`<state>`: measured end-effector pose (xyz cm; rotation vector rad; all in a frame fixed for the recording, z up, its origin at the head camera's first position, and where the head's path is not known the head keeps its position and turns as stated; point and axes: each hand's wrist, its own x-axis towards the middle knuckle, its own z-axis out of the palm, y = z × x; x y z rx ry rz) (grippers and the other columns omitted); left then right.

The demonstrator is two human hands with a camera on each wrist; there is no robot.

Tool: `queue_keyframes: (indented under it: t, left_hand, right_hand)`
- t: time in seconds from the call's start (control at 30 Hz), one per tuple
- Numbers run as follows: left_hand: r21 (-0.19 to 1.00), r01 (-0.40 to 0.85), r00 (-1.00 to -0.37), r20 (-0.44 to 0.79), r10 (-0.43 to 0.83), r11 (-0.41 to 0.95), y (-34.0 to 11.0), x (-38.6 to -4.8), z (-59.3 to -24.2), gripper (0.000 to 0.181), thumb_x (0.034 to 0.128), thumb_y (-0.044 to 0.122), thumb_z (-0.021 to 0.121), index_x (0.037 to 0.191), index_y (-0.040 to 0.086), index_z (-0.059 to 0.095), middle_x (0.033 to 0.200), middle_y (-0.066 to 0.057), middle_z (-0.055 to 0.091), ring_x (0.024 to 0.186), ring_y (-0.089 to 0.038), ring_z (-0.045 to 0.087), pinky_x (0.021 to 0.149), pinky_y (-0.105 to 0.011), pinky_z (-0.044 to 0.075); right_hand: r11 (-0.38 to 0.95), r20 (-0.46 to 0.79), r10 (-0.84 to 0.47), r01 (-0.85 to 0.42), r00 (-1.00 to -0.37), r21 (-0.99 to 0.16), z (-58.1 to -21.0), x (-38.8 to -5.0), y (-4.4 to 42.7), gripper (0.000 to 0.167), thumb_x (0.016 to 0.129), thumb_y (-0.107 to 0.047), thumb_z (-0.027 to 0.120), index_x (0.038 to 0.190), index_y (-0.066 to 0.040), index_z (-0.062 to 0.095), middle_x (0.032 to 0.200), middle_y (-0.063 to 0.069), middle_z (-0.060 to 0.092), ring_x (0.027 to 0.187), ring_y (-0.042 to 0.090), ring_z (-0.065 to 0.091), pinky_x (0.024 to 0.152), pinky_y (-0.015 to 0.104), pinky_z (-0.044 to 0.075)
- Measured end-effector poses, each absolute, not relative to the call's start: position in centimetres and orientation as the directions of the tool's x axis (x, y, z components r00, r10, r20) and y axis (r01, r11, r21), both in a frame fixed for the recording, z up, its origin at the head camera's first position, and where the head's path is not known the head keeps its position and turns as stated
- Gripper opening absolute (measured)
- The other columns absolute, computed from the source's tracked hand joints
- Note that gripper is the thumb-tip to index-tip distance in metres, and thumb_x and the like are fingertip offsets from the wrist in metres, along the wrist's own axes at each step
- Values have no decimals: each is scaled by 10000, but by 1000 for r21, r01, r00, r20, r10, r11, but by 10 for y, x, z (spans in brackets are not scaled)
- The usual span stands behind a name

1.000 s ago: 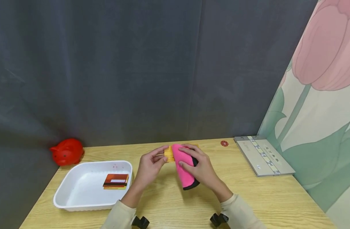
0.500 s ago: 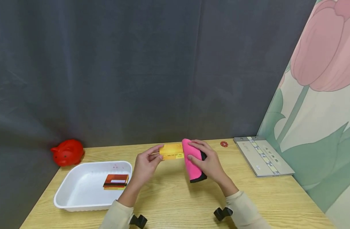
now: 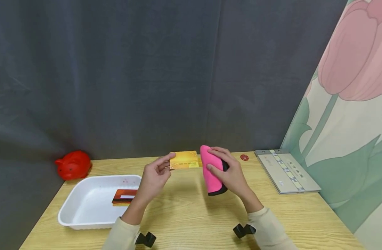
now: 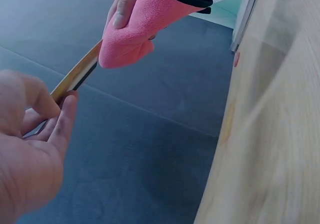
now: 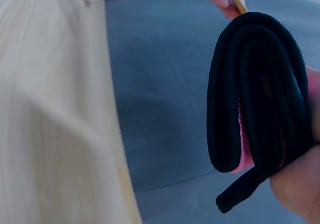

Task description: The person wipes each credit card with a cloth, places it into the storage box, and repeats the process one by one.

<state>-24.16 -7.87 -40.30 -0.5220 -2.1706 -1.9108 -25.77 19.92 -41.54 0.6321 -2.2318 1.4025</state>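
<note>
My left hand (image 3: 154, 175) pinches the left end of a yellow bank card (image 3: 183, 160) above the table. A second orange edge shows behind its right end, and in the left wrist view a dark edge lies under the card (image 4: 75, 76). My right hand (image 3: 230, 170) grips a folded pink cloth (image 3: 212, 170) with black edging, fingers behind and thumb in front. The cloth stands close to the card's right end; whether they touch I cannot tell. From the right wrist view the cloth's black rim (image 5: 225, 98) shows folded layers and a small black loop (image 5: 242, 189).
A white tray (image 3: 84, 225) at left holds a few red and yellow cards (image 3: 122, 197). Behind it sits a red piggy bank (image 3: 73, 165). A red poker chip (image 3: 244, 157) and a grey album (image 3: 286, 172) lie at the back right. A dark curtain closes off the back.
The cloth covered most of the card one second ago. It has since moved right and up, while my left hand moved left with the card, uncovering the card's face.
</note>
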Motion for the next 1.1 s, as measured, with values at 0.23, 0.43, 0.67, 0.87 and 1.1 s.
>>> queue_keyframes:
  t: [0.23, 0.43, 0.67, 0.87, 1.1]
  left_hand:
    - [906, 420, -908, 419, 22, 62, -86, -244, -391, 361, 955, -69, 658, 1307, 0, 694, 1312, -225, 689, 982, -34, 726, 860, -174, 596]
    - [907, 418, -908, 419, -15, 52, -89, -243, -388, 270, 988, 17, 663, 1250, 18, 727, 1108, -212, 755, 871, -86, 763, 827, -243, 629]
    - [923, 354, -932, 362, -32, 149, -90, -242, -388, 171, 984, 175, 718, 956, 15, 772, 714, -27, 621, 601, -82, 528, 550, -210, 435]
    - [911, 331, -936, 351, -42, 246, -90, -243, -391, 145, 972, 177, 734, 954, 42, 785, 847, -79, 630, 724, -106, 541, 648, -213, 462]
    - [943, 278, -956, 291, -44, 185, -86, -246, -392, 195, 983, 113, 706, 1168, 56, 731, 977, -212, 750, 683, -90, 665, 680, -238, 590]
  right_hand:
    - [287, 599, -141, -612, -788, -737, -399, -259, 188, 469, 892, -97, 805, 1338, -194, 697, 1448, 25, 588, 1258, 112, 574, 855, 221, 565]
    - [261, 603, -147, -619, -784, -741, -393, -255, 183, 468, 886, -85, 804, 1331, -187, 702, 1438, 21, 596, 1271, 104, 562, 869, 216, 560]
    - [254, 607, -157, -626, -779, -738, -391, -250, 186, 473, 890, -51, 792, 1339, -163, 697, 1444, 38, 590, 1275, 89, 555, 863, 206, 561]
    - [251, 611, -169, -633, -773, -732, -390, -248, 185, 473, 888, -44, 792, 1337, -162, 698, 1442, 40, 590, 1261, 94, 563, 841, 217, 579]
    - [271, 611, -184, -637, -770, -722, -391, -248, 182, 473, 887, -49, 798, 1337, -156, 698, 1445, 45, 587, 1250, 93, 571, 840, 222, 580]
